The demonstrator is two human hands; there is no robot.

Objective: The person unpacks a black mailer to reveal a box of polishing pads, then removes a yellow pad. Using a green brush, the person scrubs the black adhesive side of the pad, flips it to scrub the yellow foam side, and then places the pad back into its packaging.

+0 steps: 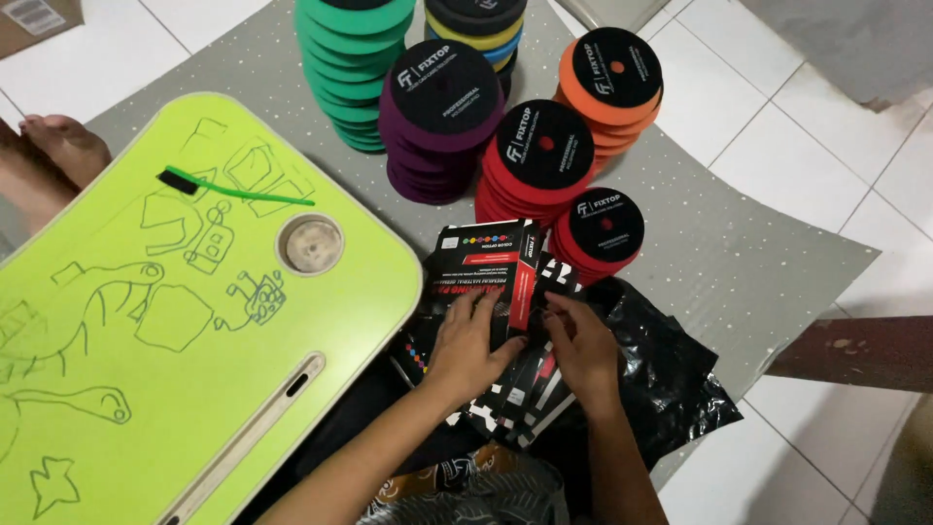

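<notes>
your left hand [466,345] and right hand [581,342] both clamp the black box [491,277] at frame centre, below the red pads [539,156].

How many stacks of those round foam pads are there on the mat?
6: green stack back left, yellow-and-blue stack behind, purple stack centre, orange stack back right, tall red stack, short red stack nearest. Others may be hidden.

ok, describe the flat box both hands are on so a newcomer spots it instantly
Start at the lime-green lap tray; right of its round cup recess lies a pile of flat black cartons. The box is the top one, under the left hand and right hand, with a red side strip.
</notes>
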